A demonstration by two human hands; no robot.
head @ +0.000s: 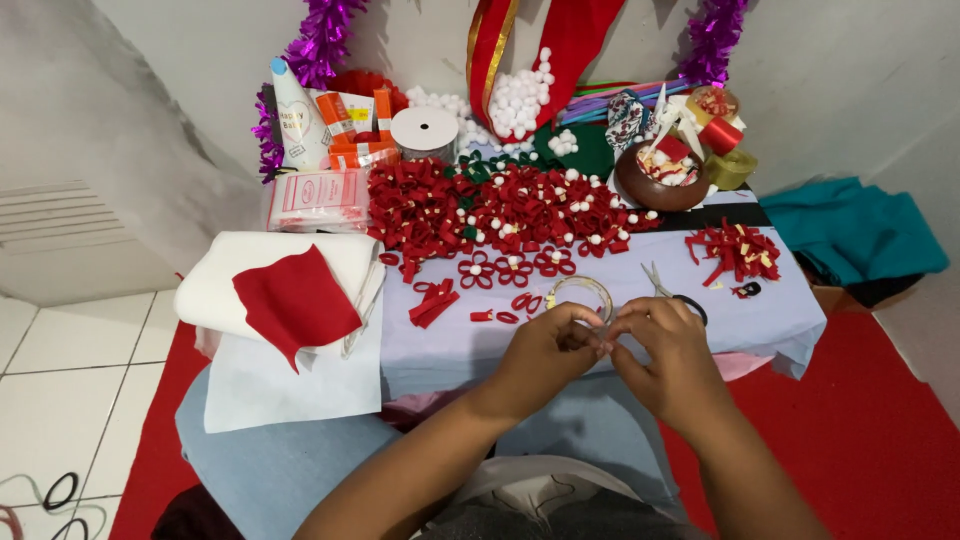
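Observation:
My left hand (545,355) and my right hand (668,355) meet over the front of a low table, fingertips pinched together on a clear tape roll (583,292) that sticks up between them. The left fingers curl around its near edge, the right fingers pinch at its right side. Just beyond lie several red felt flowers (510,268) with white pompom centres and loose red felt loops (432,300). Scissors (668,289) rest by my right hand, partly hidden by it.
A big heap of red felt bows with white pompoms (500,208) fills the table's middle. A white felt roll with a red felt piece (295,295) lies left. A brown bowl (655,180), ribbon spools, a white tape spool (424,130), boxes and tinsel stand behind. Teal cloth (860,230) lies right.

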